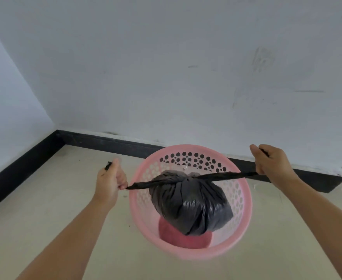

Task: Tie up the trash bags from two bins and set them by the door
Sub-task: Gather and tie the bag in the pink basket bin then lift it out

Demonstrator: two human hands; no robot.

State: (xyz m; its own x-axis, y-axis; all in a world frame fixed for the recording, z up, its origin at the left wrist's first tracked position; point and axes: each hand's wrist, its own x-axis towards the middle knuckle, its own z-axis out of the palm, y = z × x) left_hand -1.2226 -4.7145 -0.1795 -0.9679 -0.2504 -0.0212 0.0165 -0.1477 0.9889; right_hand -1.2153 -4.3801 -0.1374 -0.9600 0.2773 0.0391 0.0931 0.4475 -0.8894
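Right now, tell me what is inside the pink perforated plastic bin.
A knotted black plastic trash bag, held by its pulled ends, hangs in the pink bin. The bin's pink floor shows below; the bag's contents are hidden.

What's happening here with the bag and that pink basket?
A person is tying off a black trash bag above a pink perforated bin. The left hand and the right hand each grip one twisted end, stretched sideways, with a knot at the bag's neck. The bin stands on the floor by a white wall.
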